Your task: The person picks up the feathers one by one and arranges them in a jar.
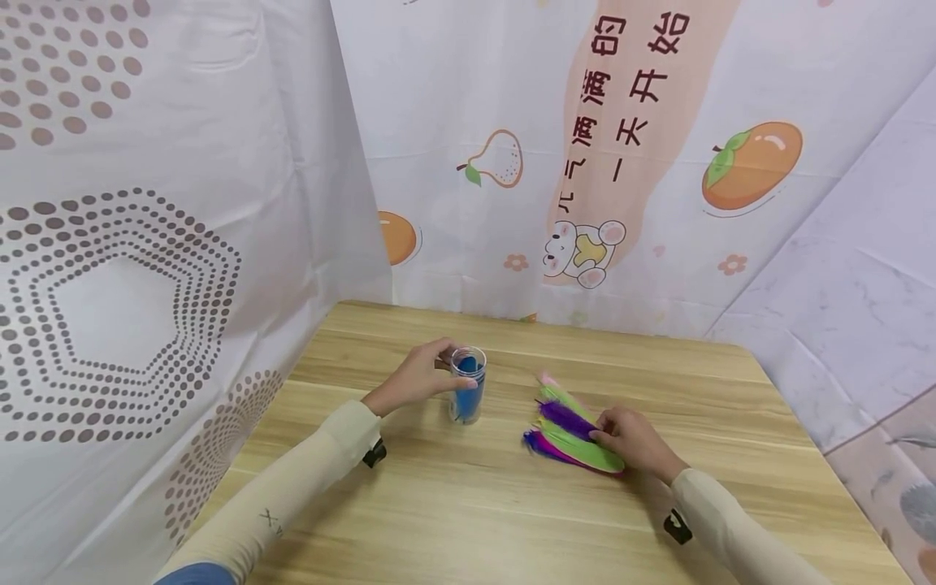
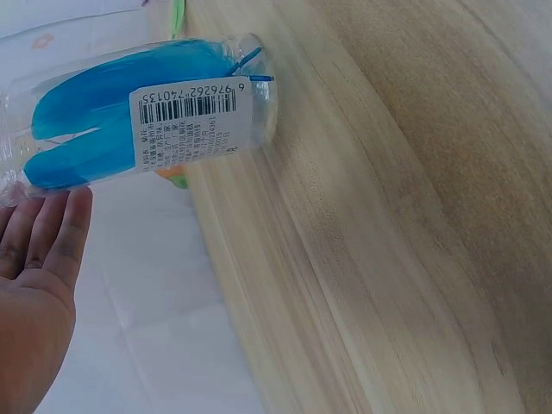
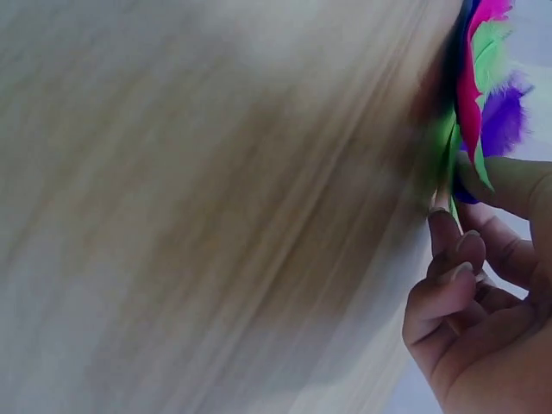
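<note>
a pale sleeve (image 1: 296,486) leads to the left hand (image 1: 417,375), which grips the jar (image 1: 478,406), likely steadying it; the right hand (image 1: 638,443) pinches feathers (image 1: 578,448).

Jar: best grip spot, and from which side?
Probably the upper wall of the jar, just below its rim, coming from the left: it is upright and round, so a pinch across it should sit evenly, and the multicoloured feathers are to its right.
</note>
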### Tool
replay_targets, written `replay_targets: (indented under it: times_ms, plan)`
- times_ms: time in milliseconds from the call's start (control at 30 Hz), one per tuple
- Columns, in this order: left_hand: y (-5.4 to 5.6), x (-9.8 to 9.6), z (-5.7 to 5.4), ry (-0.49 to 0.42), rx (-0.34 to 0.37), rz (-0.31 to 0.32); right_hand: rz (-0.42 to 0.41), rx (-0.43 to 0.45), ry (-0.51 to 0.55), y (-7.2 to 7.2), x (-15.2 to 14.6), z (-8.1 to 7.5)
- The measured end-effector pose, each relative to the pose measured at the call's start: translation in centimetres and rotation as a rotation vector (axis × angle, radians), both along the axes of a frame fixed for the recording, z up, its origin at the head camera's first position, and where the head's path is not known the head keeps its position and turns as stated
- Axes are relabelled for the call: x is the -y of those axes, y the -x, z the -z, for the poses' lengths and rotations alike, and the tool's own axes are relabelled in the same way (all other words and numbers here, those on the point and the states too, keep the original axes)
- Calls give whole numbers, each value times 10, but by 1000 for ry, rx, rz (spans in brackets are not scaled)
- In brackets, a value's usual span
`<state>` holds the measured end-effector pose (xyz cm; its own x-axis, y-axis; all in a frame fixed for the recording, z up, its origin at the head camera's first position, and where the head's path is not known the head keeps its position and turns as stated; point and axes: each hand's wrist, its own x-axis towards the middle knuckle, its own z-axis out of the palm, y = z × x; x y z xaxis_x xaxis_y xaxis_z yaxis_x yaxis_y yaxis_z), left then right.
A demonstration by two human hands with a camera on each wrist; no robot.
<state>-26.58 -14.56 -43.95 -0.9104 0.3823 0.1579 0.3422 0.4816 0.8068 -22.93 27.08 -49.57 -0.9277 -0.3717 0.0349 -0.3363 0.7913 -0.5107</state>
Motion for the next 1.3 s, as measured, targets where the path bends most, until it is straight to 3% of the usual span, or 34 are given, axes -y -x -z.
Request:
replay_targets:
  times_ms: [133, 367, 1300]
  plan:
    - [-1, 0, 0, 7, -2, -6, 46, 8, 40, 0, -3, -2]
    - [-2, 1, -2, -4, 3, -12, 57, -62, 105, 2, -5, -9]
    - [1, 1, 1, -1, -9, -1, 104, -144, 174, 1, -14, -25]
